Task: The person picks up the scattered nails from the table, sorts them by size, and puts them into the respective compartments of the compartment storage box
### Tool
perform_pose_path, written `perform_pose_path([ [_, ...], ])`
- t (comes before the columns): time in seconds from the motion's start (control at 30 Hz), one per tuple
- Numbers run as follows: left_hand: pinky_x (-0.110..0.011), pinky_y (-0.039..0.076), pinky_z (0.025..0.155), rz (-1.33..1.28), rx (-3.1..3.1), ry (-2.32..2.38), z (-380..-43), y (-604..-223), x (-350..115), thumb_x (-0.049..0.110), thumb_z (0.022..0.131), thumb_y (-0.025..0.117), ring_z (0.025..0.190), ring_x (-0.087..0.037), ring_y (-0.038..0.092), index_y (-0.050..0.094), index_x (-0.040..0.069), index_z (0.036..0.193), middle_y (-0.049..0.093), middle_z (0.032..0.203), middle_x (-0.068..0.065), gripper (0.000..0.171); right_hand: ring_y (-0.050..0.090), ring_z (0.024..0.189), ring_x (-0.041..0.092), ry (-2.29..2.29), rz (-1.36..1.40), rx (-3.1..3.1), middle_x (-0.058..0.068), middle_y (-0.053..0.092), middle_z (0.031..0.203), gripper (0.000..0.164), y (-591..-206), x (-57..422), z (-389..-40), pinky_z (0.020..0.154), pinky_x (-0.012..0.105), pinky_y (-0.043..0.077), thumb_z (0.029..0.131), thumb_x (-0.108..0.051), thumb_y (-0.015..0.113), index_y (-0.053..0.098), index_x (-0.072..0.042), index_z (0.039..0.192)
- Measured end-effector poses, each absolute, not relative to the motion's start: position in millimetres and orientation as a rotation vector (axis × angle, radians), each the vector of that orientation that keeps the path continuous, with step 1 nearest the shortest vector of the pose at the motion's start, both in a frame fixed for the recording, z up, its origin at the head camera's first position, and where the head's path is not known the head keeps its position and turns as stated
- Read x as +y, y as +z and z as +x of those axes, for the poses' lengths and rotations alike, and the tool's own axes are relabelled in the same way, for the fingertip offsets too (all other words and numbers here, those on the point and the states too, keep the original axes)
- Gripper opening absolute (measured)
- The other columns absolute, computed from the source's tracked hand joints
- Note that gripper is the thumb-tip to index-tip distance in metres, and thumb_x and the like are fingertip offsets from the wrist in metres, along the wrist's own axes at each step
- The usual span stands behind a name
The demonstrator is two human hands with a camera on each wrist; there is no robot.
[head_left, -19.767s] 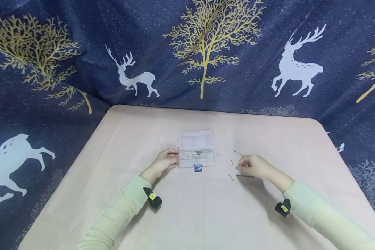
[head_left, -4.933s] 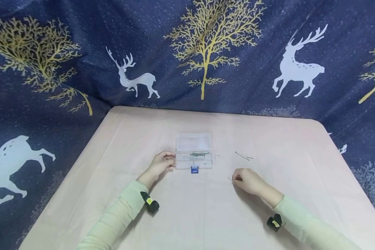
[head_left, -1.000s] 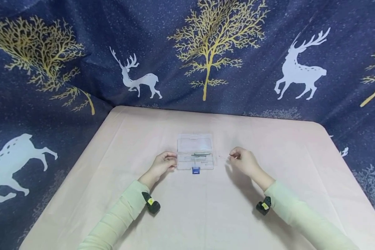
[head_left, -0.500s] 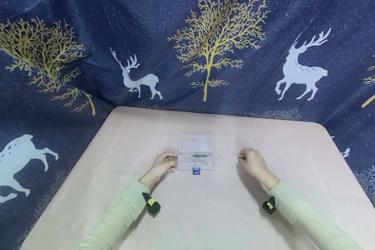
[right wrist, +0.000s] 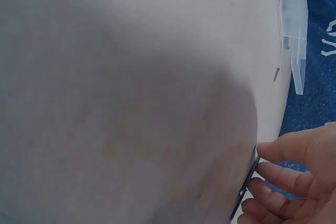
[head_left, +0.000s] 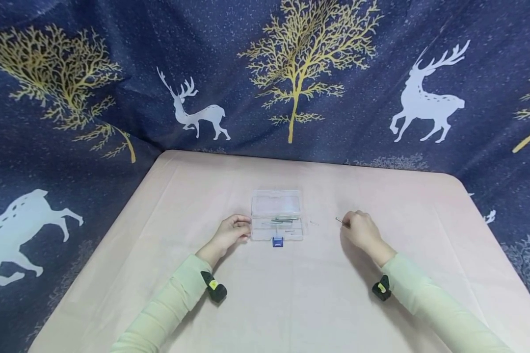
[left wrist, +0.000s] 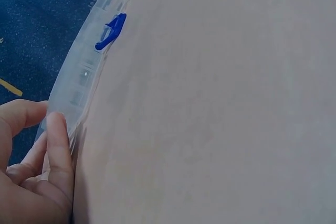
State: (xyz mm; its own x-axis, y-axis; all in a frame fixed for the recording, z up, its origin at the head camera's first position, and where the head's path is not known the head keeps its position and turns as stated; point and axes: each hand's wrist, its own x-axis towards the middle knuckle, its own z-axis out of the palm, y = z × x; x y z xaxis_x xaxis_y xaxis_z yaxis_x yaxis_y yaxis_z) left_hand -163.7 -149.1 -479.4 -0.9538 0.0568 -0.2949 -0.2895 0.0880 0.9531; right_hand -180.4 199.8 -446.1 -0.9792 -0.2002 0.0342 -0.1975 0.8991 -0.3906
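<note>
A clear plastic box (head_left: 277,203) with a blue latch (head_left: 278,242) lies with its lid folded back. Several long nails (head_left: 284,219) are in its rear compartment, small ones (head_left: 289,231) in front. My left hand (head_left: 227,233) grips the box's left side, thumb and fingers at its corner in the left wrist view. To the right of the box, my right hand (head_left: 363,232) pinches a long nail (right wrist: 245,184) low over the table, its head end poking out leftward in the head view. Between box and right hand lies a small nail (right wrist: 276,74).
A pale pink cloth (head_left: 265,294) covers the table. Behind and beside it hangs a dark blue curtain (head_left: 353,113) with white deer and gold trees. Each wrist wears a black camera; the right one (head_left: 382,288) sits by the sleeve cuff.
Earlier scattered nails now lie in the box, which holds more than before. Over the last second my right hand moved right from beside the small nail and took the long nail. My left hand stayed.
</note>
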Motion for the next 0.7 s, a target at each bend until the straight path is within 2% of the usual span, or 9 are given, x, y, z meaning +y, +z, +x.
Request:
perform_pose_path([
  [0.2,-0.015,0.055,0.061,-0.196,2.105,1.898,-166,-476,-151,-0.004,0.085,0.055,0.071,-0.008,0.058,0.050,-0.008,0.123,0.060,0.098,-0.010,0.039,0.062,0.082,0.036,-0.571,-0.354,3.025,0.020,0.066,0.085,0.014,-445,200,-184,0.076,0.051,0.054,0.079,-0.004,0.060,0.067,0.005,0.087],
  [0.4,-0.022,0.059,0.067,-0.166,2.125,1.807,-169,-471,-154,-0.002,0.085,0.056,0.073,-0.010,0.059,0.048,-0.006,0.126,0.061,0.105,-0.016,0.042,0.064,0.084,0.036,-0.468,-0.391,2.949,0.023,0.068,0.092,0.017,-443,199,-189,0.078,0.049,0.056,0.082,-0.004,0.059,0.068,0.006,0.092],
  [0.5,-0.026,0.060,0.069,-0.171,2.145,1.768,-169,-469,-154,-0.001,0.085,0.057,0.074,-0.012,0.060,0.048,-0.005,0.126,0.061,0.104,-0.016,0.041,0.064,0.083,0.034,-0.446,-0.389,2.916,0.024,0.068,0.095,0.018,-442,198,-191,0.077,0.047,0.057,0.084,-0.004,0.058,0.068,0.007,0.094],
  [0.63,-0.027,0.060,0.070,-0.178,2.167,1.744,-170,-468,-154,-0.001,0.085,0.057,0.074,-0.013,0.061,0.050,-0.005,0.125,0.063,0.101,-0.016,0.041,0.064,0.091,0.037,-0.387,-0.410,2.886,0.025,0.067,0.100,0.020,-440,196,-192,0.082,0.048,0.056,0.086,-0.006,0.059,0.069,0.006,0.098],
  [0.7,-0.025,0.060,0.069,-0.179,2.166,1.743,-171,-468,-153,-0.001,0.085,0.058,0.073,-0.012,0.061,0.050,-0.005,0.124,0.063,0.101,-0.015,0.041,0.064,0.089,0.036,-0.320,-0.455,2.879,0.023,0.068,0.097,0.020,-439,196,-193,0.082,0.048,0.055,0.087,-0.008,0.059,0.070,0.005,0.098],
])
